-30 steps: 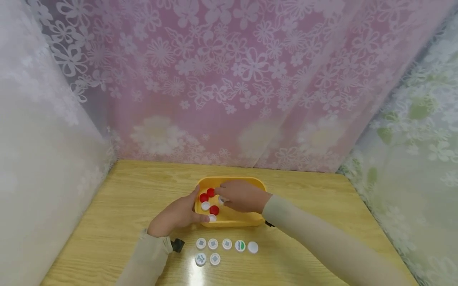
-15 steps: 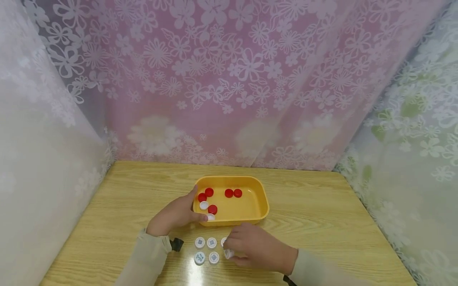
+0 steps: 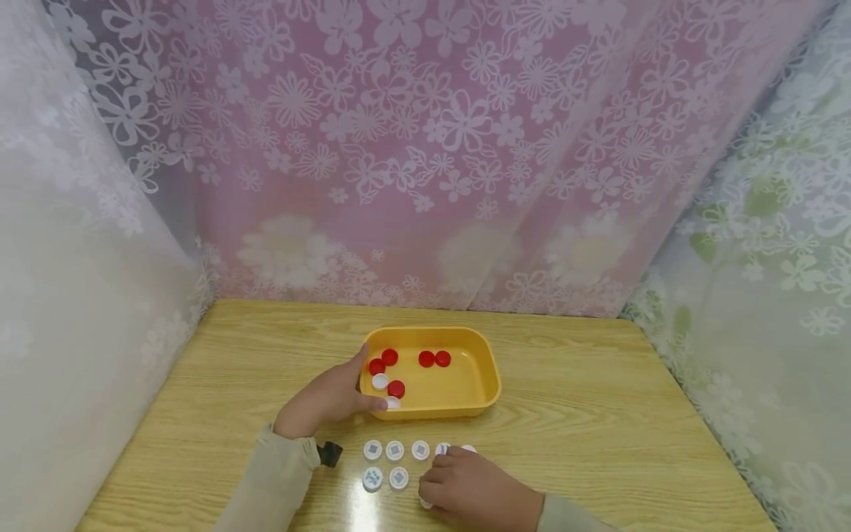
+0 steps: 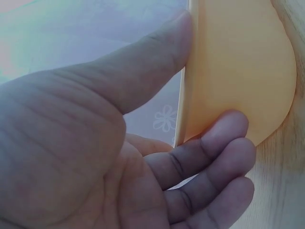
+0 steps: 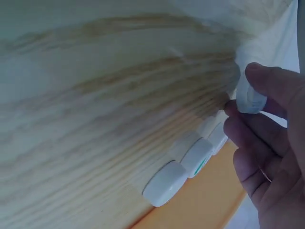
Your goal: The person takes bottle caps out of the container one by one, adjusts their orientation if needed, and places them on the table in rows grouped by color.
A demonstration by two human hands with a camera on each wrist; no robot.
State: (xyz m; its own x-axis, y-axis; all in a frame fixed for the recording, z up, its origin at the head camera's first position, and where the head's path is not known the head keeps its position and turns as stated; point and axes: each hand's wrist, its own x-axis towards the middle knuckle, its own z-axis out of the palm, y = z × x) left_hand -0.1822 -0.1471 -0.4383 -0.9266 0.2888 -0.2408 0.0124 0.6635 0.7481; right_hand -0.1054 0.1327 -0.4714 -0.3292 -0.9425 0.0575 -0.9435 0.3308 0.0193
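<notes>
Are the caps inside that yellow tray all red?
No, two white caps lie inside the yellow tray near its left end, along with the red caps.

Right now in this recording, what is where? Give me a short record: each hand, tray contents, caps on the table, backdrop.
left hand: holds the left end of the yellow tray
right hand: pinches a white cap near the wood-grain table
tray contents: five red caps, two white caps
back row: five white caps, rightmost two partly covered by the right hand
front row: two white caps, left of the right hand
backdrop: pink floral curtain
</notes>
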